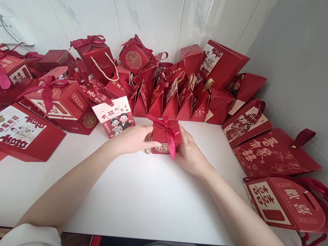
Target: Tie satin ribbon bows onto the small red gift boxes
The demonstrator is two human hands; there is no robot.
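Hands, left (132,139) and right (188,153), grip small red ribboned box (165,136) between them.

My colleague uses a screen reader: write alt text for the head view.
Two bare hands, left hand and right hand, hold a small red gift box with a ribbon bow on a white table. Many red gift boxes and bags lie around, against a white wall.
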